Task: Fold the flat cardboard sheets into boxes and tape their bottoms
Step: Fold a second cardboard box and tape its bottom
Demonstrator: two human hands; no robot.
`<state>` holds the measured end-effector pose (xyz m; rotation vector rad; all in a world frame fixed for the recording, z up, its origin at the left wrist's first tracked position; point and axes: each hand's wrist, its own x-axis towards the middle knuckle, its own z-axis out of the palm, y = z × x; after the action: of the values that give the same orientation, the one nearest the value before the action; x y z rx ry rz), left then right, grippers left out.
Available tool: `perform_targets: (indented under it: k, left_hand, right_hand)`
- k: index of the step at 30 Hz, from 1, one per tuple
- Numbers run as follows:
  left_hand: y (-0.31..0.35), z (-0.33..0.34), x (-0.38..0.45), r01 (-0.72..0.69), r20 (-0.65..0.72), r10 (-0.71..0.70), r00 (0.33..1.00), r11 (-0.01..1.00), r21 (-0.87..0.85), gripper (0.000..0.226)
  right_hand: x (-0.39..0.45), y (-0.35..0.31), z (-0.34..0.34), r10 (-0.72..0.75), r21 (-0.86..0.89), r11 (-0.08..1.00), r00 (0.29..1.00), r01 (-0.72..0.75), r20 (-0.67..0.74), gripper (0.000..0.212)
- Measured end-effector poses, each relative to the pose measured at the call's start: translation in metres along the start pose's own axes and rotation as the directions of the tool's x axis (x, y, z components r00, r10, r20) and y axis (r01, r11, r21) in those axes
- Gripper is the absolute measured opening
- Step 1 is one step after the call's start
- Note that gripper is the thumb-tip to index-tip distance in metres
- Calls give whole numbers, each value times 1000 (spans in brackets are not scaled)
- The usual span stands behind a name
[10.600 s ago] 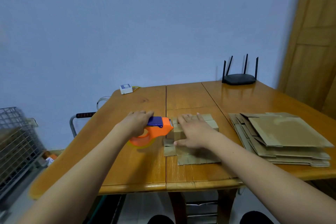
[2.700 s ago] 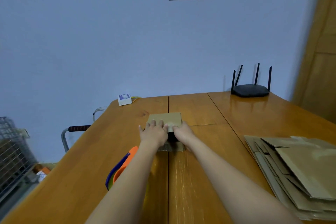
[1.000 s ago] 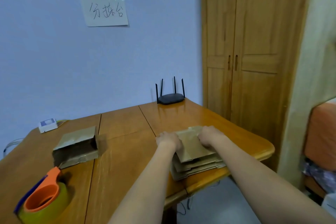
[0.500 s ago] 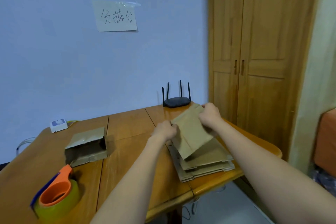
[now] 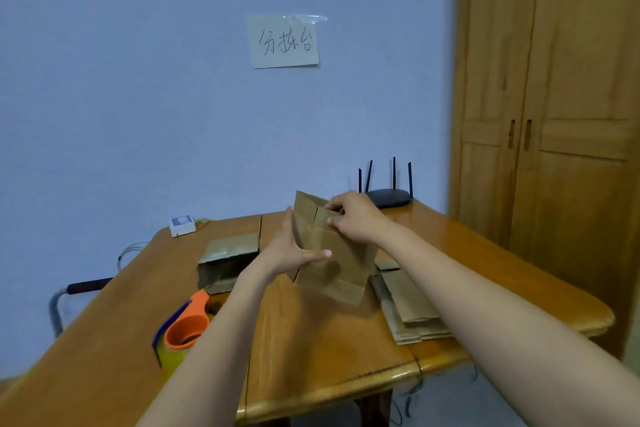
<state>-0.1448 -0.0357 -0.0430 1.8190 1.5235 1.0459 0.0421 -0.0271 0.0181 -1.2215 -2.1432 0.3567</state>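
A flat cardboard sheet (image 5: 332, 253), brown and creased, is held upright above the middle of a wooden table (image 5: 311, 340). The left hand (image 5: 289, 251) supports its left edge, fingers straight behind it and thumb stretched across the front. The right hand (image 5: 353, 217) has its grip on the sheet's top flaps, fingers curled over the edge and pinching it.

Just right of the held sheet, a stack of flat cardboard sheets (image 5: 408, 308) lies on the table near its right edge. Just left of the held sheet, a folded cardboard box (image 5: 227, 262) lies on its side with its open end facing the viewer. Nearer the viewer from that box sits an orange and blue tape dispenser (image 5: 183, 331) with a yellowish roll.

Beyond the held sheet, at the table's far right corner, stands a black router (image 5: 388, 196) with four antennas. At the far left corner is a small white device (image 5: 182, 225) with a blue label, too small to read.

On the blue wall above the held sheet, a taped paper note (image 5: 284, 42) carries the handwritten characters 分拣台. Wooden wardrobe doors (image 5: 554, 114) stand right of the table.
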Motion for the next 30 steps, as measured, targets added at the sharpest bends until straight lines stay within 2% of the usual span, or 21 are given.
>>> perform_targets:
  k: [2,5,6,9,12,14,16,18,20,21,25,30]
  left_hand:
    - [-14,-3,-9,-17,8,17,1000,999,-42,119]
    - [-34,-4,-20,48,2,-48,999,995,-89,141]
    - [-43,-3,-23,79,-7,-80,997,992,-104,141]
    - [-59,-2,-35,131,-23,-134,991,986,-101,128]
    - [-74,-2,-42,153,-1,-153,988,985,-85,126]
    - [-83,-5,-46,180,36,-177,984,976,-119,124]
    - [-90,-8,-50,208,83,-197,977,966,-156,119]
    - [-97,-10,-54,212,120,-194,974,965,-155,112]
    - [-103,-11,-55,205,133,-185,974,966,-158,106]
    - [-104,-11,-55,202,139,-181,974,967,-158,105]
    - [-103,-11,-53,197,137,-177,975,970,-145,111]
    - [-104,-5,-54,187,102,-172,980,969,-158,118]
  right_hand:
    - [-2,-7,18,-43,16,999,998,42,53,24]
    - [-2,-13,37,-94,20,996,991,93,95,24]
    - [-1,-15,42,-106,15,994,989,105,106,24]
    - [0,-14,54,-121,17,993,984,120,134,23]
    - [5,-2,59,-47,7,999,998,48,-44,31]
    - [10,10,57,122,124,987,982,-104,-145,40]
    - [11,25,53,314,318,903,949,-287,-35,49]
    - [9,40,55,429,419,772,878,-478,213,55]
    - [6,52,61,436,482,637,796,-602,419,61]
    - [5,57,65,425,498,596,773,-631,471,61]
    - [4,58,76,395,577,515,773,-634,497,43]
    - [5,50,80,408,614,520,804,-594,432,36]
